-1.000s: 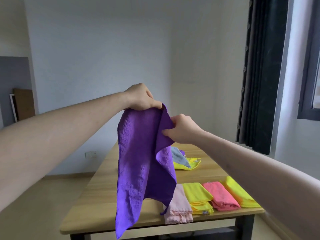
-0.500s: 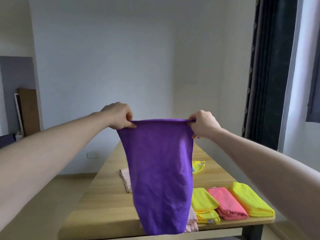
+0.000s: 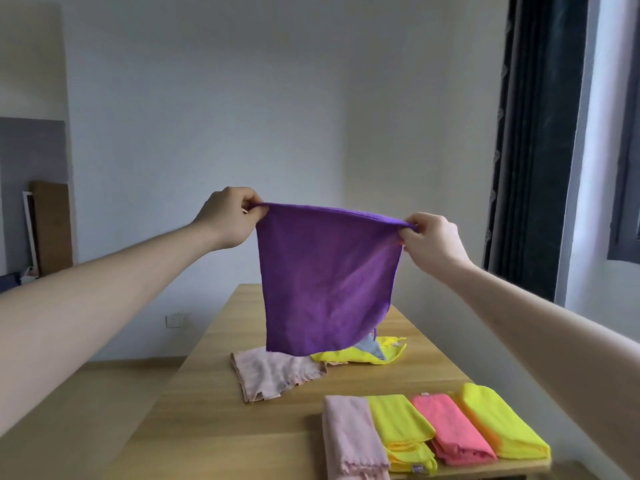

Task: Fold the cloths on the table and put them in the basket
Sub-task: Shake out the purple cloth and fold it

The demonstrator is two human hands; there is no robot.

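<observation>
Purple cloth [image 3: 327, 282] hangs in the air between both hands, held up over the far half of the table [image 3: 214, 420] and well above it. On the left, the left hand [image 3: 230, 216] pinches one top corner, fingers curled tight around the hem; on the right, the right hand [image 3: 431, 242] pinches the other corner the same way, a little lower than the left fingers. The sheet drops flat below the fingers, its lower edge swinging just above a crumpled pale pink cloth [image 3: 277, 372] and a loose yellow cloth [image 3: 360, 353].

This looks like the spreading step before the first fold. The next move probably calls for bringing the two pinched corners together, or laying the cloth flat on bare wood below the left fingers.

Nearest the person, below the right fingers, four folded cloths lie side by side: folded pink cloth [image 3: 349, 434], folded yellow cloth [image 3: 401, 424], coral cloth [image 3: 453, 431] and another yellow one [image 3: 502, 427]. No basket is in view. A plain wall stands behind, and a dark curtain [image 3: 540, 133] hangs beyond the right hand.
</observation>
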